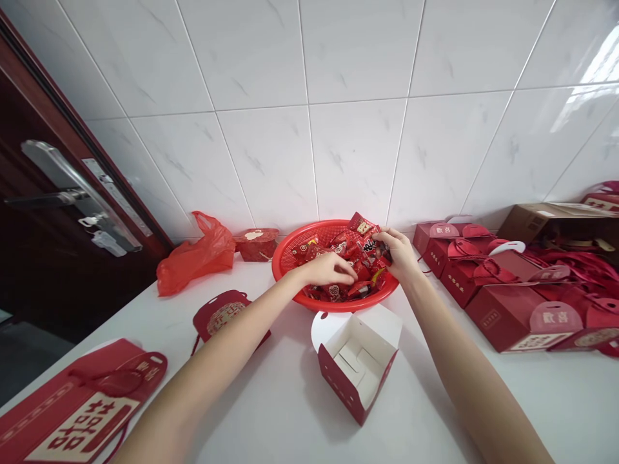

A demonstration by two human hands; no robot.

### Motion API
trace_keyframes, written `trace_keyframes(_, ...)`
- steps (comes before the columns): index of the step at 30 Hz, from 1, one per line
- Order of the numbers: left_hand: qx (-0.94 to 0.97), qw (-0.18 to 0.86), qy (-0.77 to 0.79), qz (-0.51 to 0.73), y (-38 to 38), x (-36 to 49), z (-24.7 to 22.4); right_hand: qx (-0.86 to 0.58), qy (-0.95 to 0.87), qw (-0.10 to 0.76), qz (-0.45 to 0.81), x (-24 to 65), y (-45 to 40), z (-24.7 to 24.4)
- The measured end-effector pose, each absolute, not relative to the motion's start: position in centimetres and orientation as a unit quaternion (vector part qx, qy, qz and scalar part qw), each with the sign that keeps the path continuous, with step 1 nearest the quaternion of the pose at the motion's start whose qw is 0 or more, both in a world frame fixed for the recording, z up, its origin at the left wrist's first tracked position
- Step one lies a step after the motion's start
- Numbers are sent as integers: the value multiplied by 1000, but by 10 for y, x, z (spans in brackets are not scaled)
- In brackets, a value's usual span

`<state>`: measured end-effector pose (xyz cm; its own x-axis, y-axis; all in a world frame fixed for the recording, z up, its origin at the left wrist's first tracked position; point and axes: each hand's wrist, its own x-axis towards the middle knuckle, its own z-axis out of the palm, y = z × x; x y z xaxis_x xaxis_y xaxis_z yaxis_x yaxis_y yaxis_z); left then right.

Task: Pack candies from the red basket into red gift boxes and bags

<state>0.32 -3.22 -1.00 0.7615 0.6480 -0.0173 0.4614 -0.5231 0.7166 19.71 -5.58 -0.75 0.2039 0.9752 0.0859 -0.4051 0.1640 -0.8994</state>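
Head view: the left hand point(331, 269) is nearer the box point(338, 385), but I can't tell its pinch. The right hand point(401, 252) pinches a packet point(383, 252).

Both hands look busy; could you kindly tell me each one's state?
Left hand: curled over packets in the basket; grip cannot be told.
Right hand: closed on a red packet.

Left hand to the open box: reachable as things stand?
Likely yes. The left hand is over the basket; the open box stands just on its near side, between the forearms, top open. Nothing visible lies between, though the box's far-side flaps might need clearing.
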Motion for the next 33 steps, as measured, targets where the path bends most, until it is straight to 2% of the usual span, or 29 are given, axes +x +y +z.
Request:
trace_keyframes(2, 896, 314, 312, 24, -34, 10, -10, -392, -363, 667, 520, 197, -56, -7)
trace_keyframes(5, 915, 222, 331, -60, -35, 19, -9, -396, -368, 660, 522, 198, -54, -9)
trace_keyframes(10, 937, 86, 318, -120, -34, 27, -10, -397, -380, 657, 516, 200, -51, -12)
trace_keyframes(15, 899, -3, 403, -174, -34, 33, -7, -402, -378, 654, 517, 199, -53, -11)
trace_keyframes(19, 867, -22, 450, -213, -33, 35, 0, -401, -374, 656, 518, 199, -55, -10)
trace_keyframes(23, 835, 12, 492, -246, -31, 33, 2, -399, -372, 654, 525, 198, -56, -10)
trace_keyframes(33, 829, 56, 529, -172, -18, 32, -14, -395, -371, 653, 529, 198, -55, -10)
